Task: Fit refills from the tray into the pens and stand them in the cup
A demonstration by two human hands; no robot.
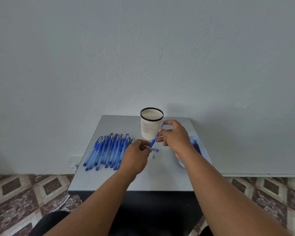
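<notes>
from the head camera, a small grey table (pixel 160 176) stands against a pale wall. the left hand (pixel 136 156) has its fingers curled and pinches the low end of a blue pen (pixel 156 136). the right hand (pixel 174 136) pinches the top end of the same pen, so it slants up in the air in front of the cup (pixel 151 123). the cream cup stands at the back of the table. a pile of blue pens (pixel 107 150) lies on the left. the tray (pixel 201 145) with refills (pixel 197 147) sits on the right, partly hidden by the right arm. a tiny grey tip (pixel 153 156) and a small blue piece (pixel 155 149) lie on the table below the hands.
</notes>
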